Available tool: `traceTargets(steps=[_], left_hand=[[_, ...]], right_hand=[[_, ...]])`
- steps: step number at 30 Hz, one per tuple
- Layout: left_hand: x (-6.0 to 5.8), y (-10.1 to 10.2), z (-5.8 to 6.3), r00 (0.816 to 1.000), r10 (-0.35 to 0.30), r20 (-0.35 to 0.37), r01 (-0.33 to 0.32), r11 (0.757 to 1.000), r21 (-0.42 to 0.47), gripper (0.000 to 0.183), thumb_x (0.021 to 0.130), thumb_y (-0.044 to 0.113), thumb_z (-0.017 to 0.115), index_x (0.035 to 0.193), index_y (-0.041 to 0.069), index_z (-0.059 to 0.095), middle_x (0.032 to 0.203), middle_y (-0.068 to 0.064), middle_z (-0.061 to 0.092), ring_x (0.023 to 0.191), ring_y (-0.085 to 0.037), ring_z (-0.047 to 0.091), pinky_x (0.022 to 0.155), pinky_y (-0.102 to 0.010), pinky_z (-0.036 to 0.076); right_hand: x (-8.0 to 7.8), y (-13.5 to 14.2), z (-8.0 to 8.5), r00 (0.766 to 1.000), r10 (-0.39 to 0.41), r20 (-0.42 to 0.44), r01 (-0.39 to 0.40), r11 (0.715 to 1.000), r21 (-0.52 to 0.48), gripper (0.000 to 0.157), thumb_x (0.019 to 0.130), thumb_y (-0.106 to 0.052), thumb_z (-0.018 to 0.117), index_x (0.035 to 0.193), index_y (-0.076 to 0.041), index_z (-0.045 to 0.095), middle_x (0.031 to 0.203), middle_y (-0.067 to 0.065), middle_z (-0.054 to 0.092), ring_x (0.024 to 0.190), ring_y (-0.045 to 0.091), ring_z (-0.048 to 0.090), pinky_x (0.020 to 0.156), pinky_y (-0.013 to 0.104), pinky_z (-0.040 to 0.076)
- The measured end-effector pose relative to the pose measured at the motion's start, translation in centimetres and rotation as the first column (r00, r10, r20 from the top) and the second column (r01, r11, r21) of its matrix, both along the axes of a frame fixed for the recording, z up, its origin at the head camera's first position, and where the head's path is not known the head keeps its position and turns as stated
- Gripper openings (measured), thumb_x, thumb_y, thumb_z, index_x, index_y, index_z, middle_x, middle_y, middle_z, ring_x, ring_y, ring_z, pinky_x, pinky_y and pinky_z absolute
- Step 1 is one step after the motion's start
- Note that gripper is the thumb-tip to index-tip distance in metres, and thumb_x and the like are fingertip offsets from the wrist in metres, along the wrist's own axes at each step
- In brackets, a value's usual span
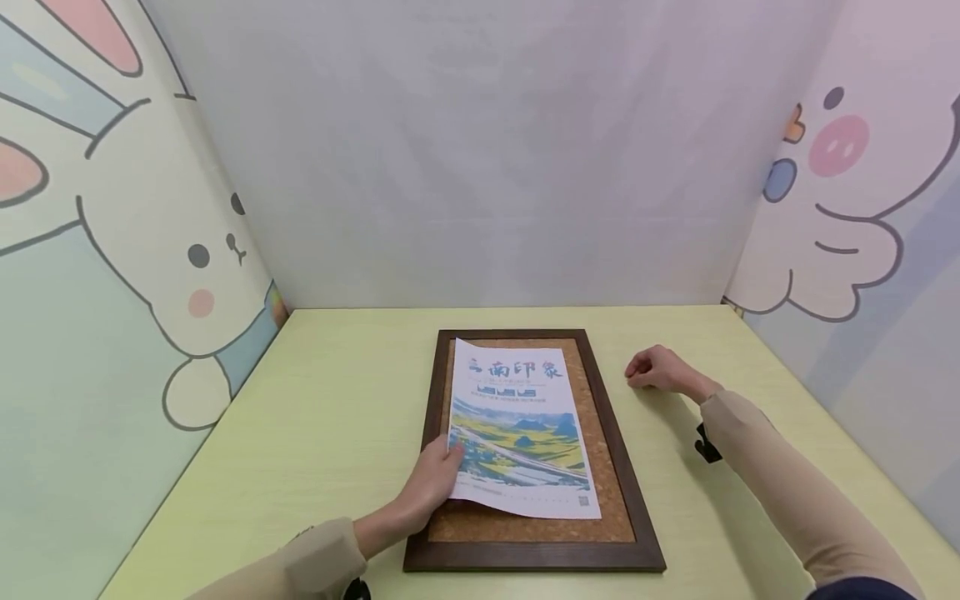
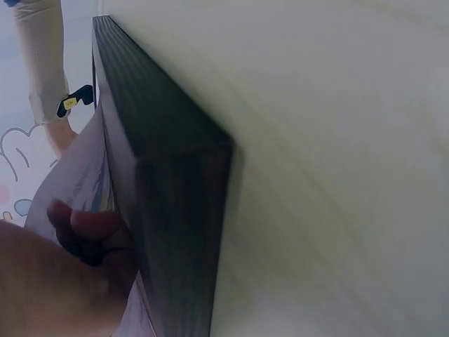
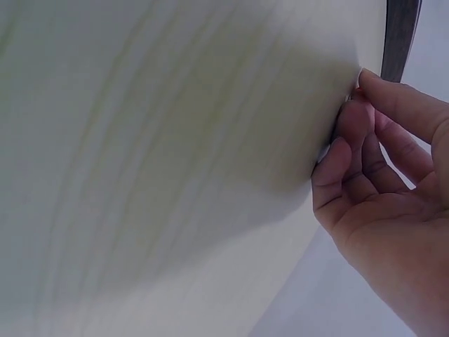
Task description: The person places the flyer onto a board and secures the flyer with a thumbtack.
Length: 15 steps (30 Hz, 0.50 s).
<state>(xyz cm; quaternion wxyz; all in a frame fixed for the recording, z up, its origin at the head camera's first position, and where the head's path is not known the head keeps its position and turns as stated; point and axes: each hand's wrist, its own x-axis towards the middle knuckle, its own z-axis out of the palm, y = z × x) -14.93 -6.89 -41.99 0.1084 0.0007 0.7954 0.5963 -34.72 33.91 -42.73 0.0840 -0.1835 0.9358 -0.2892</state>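
A printed poster (image 1: pixel 517 433) with a landscape picture and large characters lies over a cork board (image 1: pixel 611 467) with a dark wooden frame (image 1: pixel 637 500). My left hand (image 1: pixel 427 483) pinches the poster's left edge near its lower corner, with the thumb on top. The lower edge of the sheet bows up off the cork. In the left wrist view, the curled fingers (image 2: pixel 98 232) are beside the frame's edge. To the right of the board, my right hand (image 1: pixel 663 371) touches the table with curled fingers. Whether something small is under its fingertips (image 3: pixel 333 158) is hidden.
A pale yellow-green table (image 1: pixel 337 400) carries the board. A plain light back panel (image 1: pixel 480 167) stands behind it. Side panels show a cartoon rabbit (image 1: pixel 202 275) on the left and a cartoon pig (image 1: pixel 840 183) on the right.
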Motion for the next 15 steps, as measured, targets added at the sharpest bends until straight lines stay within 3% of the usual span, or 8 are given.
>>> traceTargets(steps=[3,6,10,12,15], left_hand=[[-0.1,-0.3,0.2,0.999,-0.036,0.007,0.036,0.999,-0.022,0.035,0.104,0.015,0.032,0.127,-0.008,0.046,0.089,-0.014,0.071,0.053,-0.014,0.058,0.043,-0.026,0.044],[-0.3,-0.9,0.5,0.993,-0.118,0.019,0.119,0.992,-0.050,0.034,0.104,0.016,0.035,0.125,-0.007,0.049,0.080,-0.011,0.071,0.044,-0.011,0.053,0.040,-0.025,0.043],[-1.0,-2.0,1.1,0.962,-0.270,0.031,0.272,0.949,-0.162,0.033,0.102,0.019,0.042,0.122,-0.003,0.056,0.062,-0.008,0.065,0.035,-0.008,0.049,0.035,-0.024,0.041],[-1.5,-2.4,1.5,0.959,-0.284,-0.007,0.271,0.920,-0.282,0.029,0.100,0.022,0.047,0.112,-0.003,0.056,0.054,-0.005,0.056,0.034,-0.007,0.045,0.034,-0.023,0.038],[-2.3,-2.7,1.8,0.959,-0.249,-0.137,0.162,0.875,-0.456,0.025,0.097,0.021,0.056,0.103,-0.002,0.052,0.057,-0.002,0.049,0.040,-0.010,0.041,0.037,-0.024,0.032]], right_hand=[[0.1,0.0,0.0,1.000,-0.003,0.000,0.003,1.000,0.000,0.014,0.084,-0.010,0.072,0.091,0.002,0.070,0.082,0.010,0.070,0.070,0.009,0.053,0.063,0.022,0.043],[0.1,0.1,-0.1,1.000,-0.009,0.005,0.009,1.000,-0.001,0.014,0.084,-0.010,0.072,0.091,0.002,0.071,0.083,0.010,0.070,0.069,0.009,0.053,0.063,0.022,0.044],[0.1,0.1,-0.1,1.000,-0.003,0.002,0.003,1.000,-0.003,0.013,0.084,-0.009,0.072,0.091,0.002,0.071,0.082,0.010,0.070,0.069,0.009,0.053,0.062,0.022,0.044],[0.0,0.1,-0.1,1.000,-0.002,-0.002,0.002,1.000,-0.004,0.013,0.084,-0.009,0.071,0.091,0.002,0.071,0.082,0.010,0.070,0.068,0.008,0.053,0.062,0.022,0.044],[0.0,0.1,-0.2,1.000,-0.005,-0.006,0.005,1.000,0.000,0.013,0.084,-0.009,0.071,0.091,0.002,0.071,0.081,0.009,0.070,0.068,0.008,0.053,0.062,0.022,0.044]])
